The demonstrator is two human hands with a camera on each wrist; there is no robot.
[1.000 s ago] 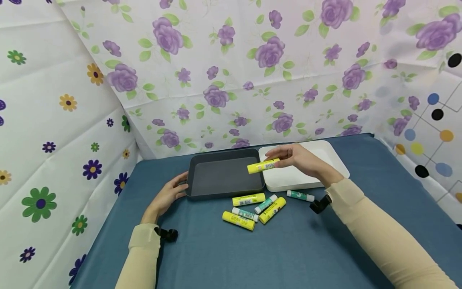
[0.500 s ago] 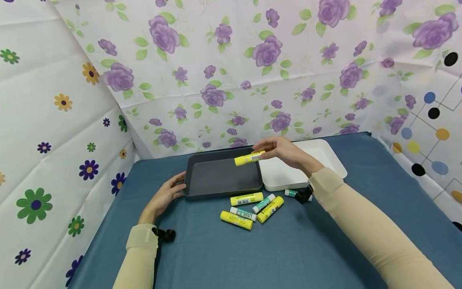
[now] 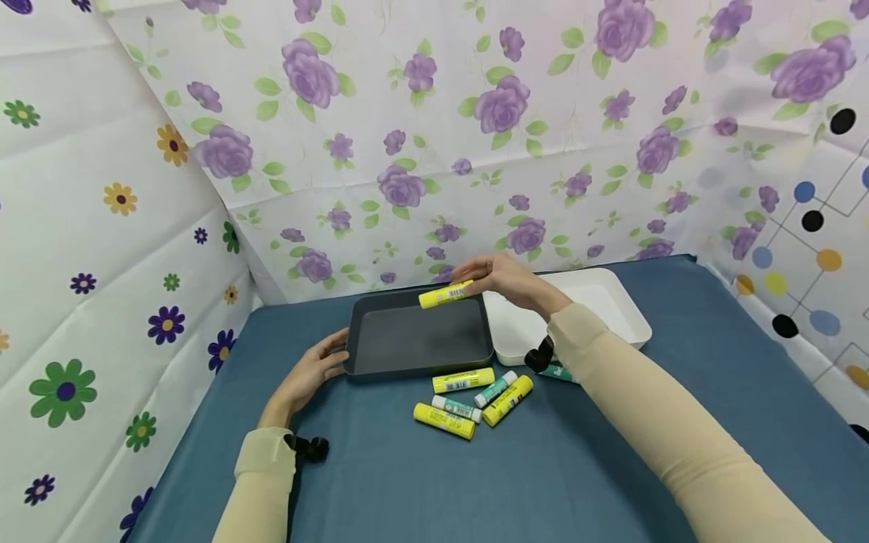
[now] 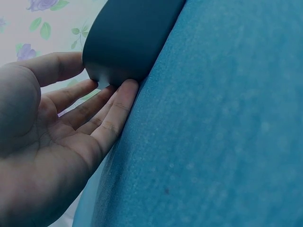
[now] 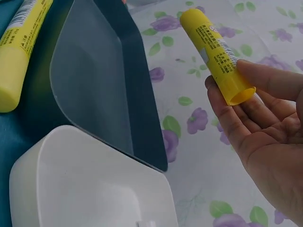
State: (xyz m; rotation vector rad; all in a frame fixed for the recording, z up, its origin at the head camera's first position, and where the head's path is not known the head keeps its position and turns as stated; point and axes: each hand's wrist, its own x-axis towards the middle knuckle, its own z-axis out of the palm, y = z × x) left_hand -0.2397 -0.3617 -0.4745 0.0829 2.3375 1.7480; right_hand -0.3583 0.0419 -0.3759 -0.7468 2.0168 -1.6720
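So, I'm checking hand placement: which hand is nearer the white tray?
Right: the right hand is raised near the left side of the white tray, pinching a yellow tube. The left hand touches the left end of the dark tray, which lies in between.

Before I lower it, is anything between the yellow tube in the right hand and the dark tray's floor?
Nothing visible stands between the yellow tube and the floor of the dark tray. The left hand is at its left edge; the loose tubes lie outside it.

seven tubes [image 3: 443, 421], two trays [image 3: 417, 339]
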